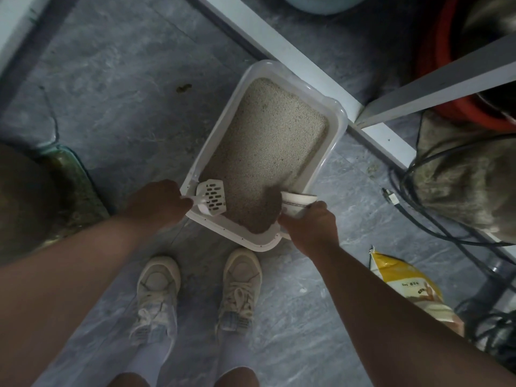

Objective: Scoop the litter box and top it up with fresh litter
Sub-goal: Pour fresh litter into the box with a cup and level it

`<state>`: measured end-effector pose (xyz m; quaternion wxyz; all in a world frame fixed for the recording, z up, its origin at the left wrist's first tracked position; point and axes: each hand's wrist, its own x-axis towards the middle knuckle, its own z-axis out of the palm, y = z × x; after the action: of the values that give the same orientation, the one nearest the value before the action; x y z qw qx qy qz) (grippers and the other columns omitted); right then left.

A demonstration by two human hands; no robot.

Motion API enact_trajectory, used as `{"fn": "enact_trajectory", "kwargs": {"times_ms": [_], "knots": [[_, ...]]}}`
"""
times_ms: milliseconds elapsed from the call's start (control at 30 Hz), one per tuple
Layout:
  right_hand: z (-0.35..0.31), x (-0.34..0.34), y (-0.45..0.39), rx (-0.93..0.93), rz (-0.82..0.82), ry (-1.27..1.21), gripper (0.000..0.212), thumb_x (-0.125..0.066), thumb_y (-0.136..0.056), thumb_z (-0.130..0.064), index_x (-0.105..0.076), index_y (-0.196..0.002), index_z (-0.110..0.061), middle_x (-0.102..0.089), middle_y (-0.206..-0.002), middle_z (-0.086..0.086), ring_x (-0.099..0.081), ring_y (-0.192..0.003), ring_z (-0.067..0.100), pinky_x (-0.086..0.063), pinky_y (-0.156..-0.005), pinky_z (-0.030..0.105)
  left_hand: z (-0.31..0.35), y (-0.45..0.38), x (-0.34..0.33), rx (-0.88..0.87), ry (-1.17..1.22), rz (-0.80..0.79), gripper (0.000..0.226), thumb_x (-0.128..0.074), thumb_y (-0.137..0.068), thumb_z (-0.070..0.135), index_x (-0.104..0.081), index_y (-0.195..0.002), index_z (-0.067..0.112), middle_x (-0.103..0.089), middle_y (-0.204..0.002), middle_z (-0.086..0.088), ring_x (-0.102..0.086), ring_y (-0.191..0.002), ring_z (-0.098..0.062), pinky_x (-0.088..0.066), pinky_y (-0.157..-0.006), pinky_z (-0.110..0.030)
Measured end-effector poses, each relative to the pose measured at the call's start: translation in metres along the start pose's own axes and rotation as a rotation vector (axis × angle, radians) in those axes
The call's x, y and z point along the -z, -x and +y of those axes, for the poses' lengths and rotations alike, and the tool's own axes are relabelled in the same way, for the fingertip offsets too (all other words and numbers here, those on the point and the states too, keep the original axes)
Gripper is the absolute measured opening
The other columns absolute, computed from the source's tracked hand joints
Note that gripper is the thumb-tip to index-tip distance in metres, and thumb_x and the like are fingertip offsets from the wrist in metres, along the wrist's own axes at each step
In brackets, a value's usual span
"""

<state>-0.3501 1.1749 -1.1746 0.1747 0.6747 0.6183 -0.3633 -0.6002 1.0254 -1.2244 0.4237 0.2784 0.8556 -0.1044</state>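
Below us, our left hand point(156, 203) grips the handle of the white slotted scoop point(212, 200), whose blade lies just beyond the knuckles over the litter box's point(336, 141) near corner. Our right hand point(310, 226) clasps a tipped white cup point(297, 203); darker litter point(265, 213) is heaped just left of it, inside the box.

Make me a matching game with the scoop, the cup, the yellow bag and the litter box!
Things:
1. scoop
2. cup
3. yellow bag
4. litter box

Places or states:
A. lying on the floor by the person's right arm
B. gripped in the left hand
C. tipped over, pouring litter, in the right hand
D. full of beige litter

Pairs: 1-B, 2-C, 3-A, 4-D
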Motion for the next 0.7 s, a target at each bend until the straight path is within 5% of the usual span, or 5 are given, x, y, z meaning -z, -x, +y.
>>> {"fn": "enact_trajectory", "kwargs": {"times_ms": [267,433,700], "knots": [[0.003,-0.005,0.006,-0.008,0.085,-0.066,0.068,-0.081,-0.077,-0.046,-0.047,-0.121,-0.005,-0.064,-0.119,0.016,-0.064,-0.109,0.033,-0.044,-0.079,0.025,-0.002,-0.004,-0.002,-0.013,0.009,-0.014,0.032,-0.056,-0.087,0.048,-0.063,-0.095,0.018,-0.066,-0.085,-0.002,-0.063,-0.077,-0.022,-0.051,-0.069,-0.032],[0.004,-0.011,0.011,0.093,0.103,-0.069,0.066,-0.084,-0.074,-0.045,-0.05,-0.115,-0.007,-0.067,-0.11,0.013,-0.067,-0.101,0.031,-0.055,-0.08,0.034,-0.004,-0.004,-0.003,-0.012,0.0,-0.013,0.029,-0.057,-0.086,0.049,-0.063,-0.093,0.021,-0.066,-0.083,-0.001,-0.063,-0.076,-0.021,-0.048,-0.065,-0.031],[-0.006,-0.014,0.013,0.14,-0.022,0.018,0.065,-0.083,-0.074,-0.044,-0.049,-0.116,-0.009,-0.065,-0.111,0.01,-0.065,-0.099,0.029,-0.055,-0.079,0.034,-0.008,-0.001,-0.004,-0.029,-0.006,-0.012,0.035,-0.054,-0.084,0.052,-0.062,-0.098,0.022,-0.066,-0.094,-0.003,-0.062,-0.083,-0.023,-0.046,-0.068,-0.032]]}}
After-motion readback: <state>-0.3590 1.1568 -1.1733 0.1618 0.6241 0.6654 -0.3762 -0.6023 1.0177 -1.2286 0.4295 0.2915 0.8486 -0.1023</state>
